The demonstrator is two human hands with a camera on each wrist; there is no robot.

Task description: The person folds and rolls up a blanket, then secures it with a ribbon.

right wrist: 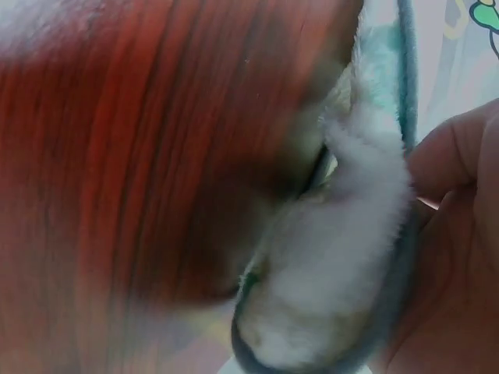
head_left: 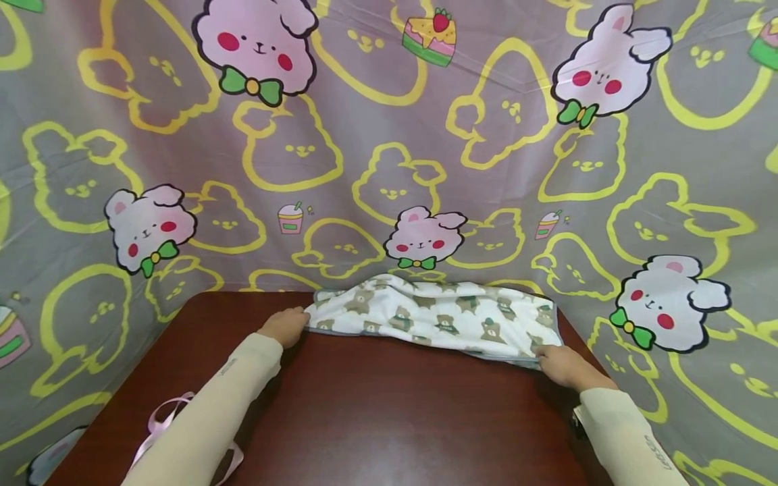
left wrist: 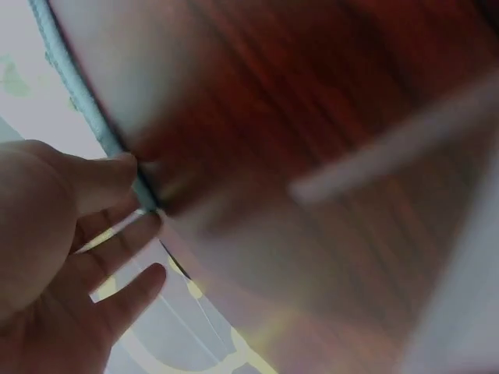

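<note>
A white fleecy towel (head_left: 434, 316) printed with brown bears and edged in grey-blue lies in loose folds along the far side of the table. At its left corner, my left hand (head_left: 286, 327) pinches the edge; in the left wrist view the thumb presses the trim (left wrist: 95, 125) against the index finger while other fingers stay spread. My right hand (head_left: 565, 366) grips the near right corner. In the right wrist view, that corner of the towel (right wrist: 327, 265) curls over, its fluffy side showing, with thumb and fingers at the trim. Both arms reach far forward.
The dark red-brown wooden table (head_left: 389, 412) spreads between my arms. A pink ribbon (head_left: 159, 422) lies in loops at the near left, partly under my left sleeve (head_left: 213, 412). A grey curtain (head_left: 340, 196) with cartoon rabbits hangs right behind the table and along its sides.
</note>
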